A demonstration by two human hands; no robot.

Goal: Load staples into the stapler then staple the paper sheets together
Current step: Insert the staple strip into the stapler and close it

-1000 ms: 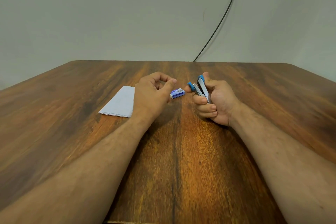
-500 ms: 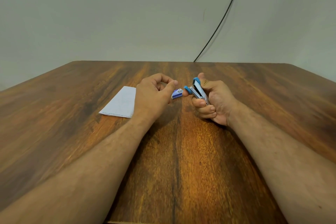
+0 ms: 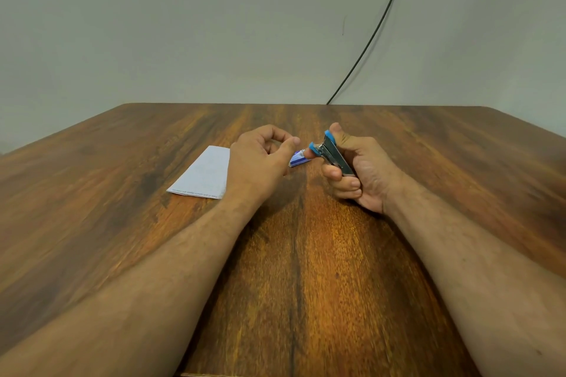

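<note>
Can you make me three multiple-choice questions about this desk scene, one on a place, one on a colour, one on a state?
1. Where does the white folded paper sheet lie?
A. On the wooden table, beside the left hand
B. Under the stapler
C. In the right hand

2. What colour are the metal stapler's plastic tips?
A. Red
B. Blue
C. Green

3. How is the stapler held?
A. Lying on the table
B. Gripped in the right hand, off the table
C. Pinched by both hands

Answers: 1 A, its right edge disappears behind that hand; 2 B, both tips are blue; 3 B, right fingers wrap it.
</note>
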